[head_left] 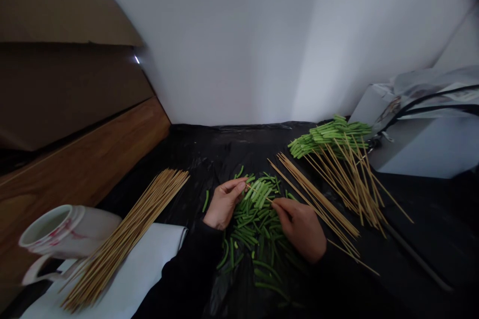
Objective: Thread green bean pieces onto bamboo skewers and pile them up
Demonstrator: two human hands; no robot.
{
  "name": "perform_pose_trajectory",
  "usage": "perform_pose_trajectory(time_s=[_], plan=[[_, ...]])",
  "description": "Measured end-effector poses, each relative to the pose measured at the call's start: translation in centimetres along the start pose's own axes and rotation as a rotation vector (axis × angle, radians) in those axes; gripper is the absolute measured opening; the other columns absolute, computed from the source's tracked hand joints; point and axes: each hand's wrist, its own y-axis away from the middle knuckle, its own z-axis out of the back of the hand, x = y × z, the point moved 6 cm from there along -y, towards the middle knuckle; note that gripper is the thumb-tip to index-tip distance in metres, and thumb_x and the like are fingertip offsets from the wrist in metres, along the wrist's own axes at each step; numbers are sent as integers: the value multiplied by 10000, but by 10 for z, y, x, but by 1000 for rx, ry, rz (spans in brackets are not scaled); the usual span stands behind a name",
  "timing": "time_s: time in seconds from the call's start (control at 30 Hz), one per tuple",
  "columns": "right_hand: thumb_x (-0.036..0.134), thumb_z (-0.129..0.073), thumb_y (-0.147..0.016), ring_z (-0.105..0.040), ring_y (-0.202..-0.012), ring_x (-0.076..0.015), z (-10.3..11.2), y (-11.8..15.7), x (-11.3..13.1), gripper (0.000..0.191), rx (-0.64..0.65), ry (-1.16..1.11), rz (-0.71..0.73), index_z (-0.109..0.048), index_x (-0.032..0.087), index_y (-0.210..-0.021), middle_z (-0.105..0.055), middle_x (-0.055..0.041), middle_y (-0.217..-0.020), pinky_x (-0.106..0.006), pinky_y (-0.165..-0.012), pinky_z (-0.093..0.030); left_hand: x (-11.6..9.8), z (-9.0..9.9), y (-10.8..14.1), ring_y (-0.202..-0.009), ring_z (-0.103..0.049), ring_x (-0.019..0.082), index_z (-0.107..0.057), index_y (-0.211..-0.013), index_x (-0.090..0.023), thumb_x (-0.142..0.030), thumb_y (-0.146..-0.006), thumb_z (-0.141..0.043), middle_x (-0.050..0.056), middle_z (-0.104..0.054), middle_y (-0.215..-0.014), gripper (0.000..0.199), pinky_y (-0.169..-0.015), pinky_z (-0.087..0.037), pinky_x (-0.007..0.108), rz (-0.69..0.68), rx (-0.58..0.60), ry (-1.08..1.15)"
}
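Note:
A thin bamboo skewer runs slantwise through both hands, its long tail sticking out past my right wrist. Several short cut green stems, which look like garlic scapes, sit side by side on it between the hands. My left hand pinches the skewer at its tip end, thumb against forefinger. On the other side of the stems, my right hand closes its fingertips around the skewer. Directly below lies a loose heap of cut green stems, partly hidden by the hands.
Bare skewers lie bundled at left over white paper, beside a tipped mug. More skewers lie at right. Behind them are stacked filled skewers and a white box. Black plastic sheeting covers the surface.

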Motion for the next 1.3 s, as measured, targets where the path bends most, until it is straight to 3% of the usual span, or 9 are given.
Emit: perform_pose_trajectory(time_s=[0.33, 0.5, 1.3], plan=[[280, -407, -936, -642, -763, -144, 0, 0, -2, 271, -21, 21, 9, -656, 210, -856, -690, -40, -831, -239, -734, -443, -2, -1, 0, -710, -622, 114, -747, -876, -122, -257, -601, -828, 41, -711, -722, 316, -742, -473, 240, -4, 15, -4], [270, -410, -933, -643, -782, -140, -1, 0, -3, 274, -8, 14, -9, -637, 214, -790, -689, -36, -843, -231, -748, -437, -1, 0, 1, -731, -630, 126, -748, -878, -130, -266, -601, -828, 53, -719, -742, 319, -739, -471, 246, 10, -1, -21], [236, -353, -950, -630, -798, -141, -7, 4, -2, 289, 10, 57, 15, -633, 201, -885, -680, -50, -845, -226, -752, -416, 2, 0, 1, -694, -634, 134, -752, -848, -125, -277, -581, -835, 57, -723, -737, 318, -743, -490, 271, -14, -13, -70]])
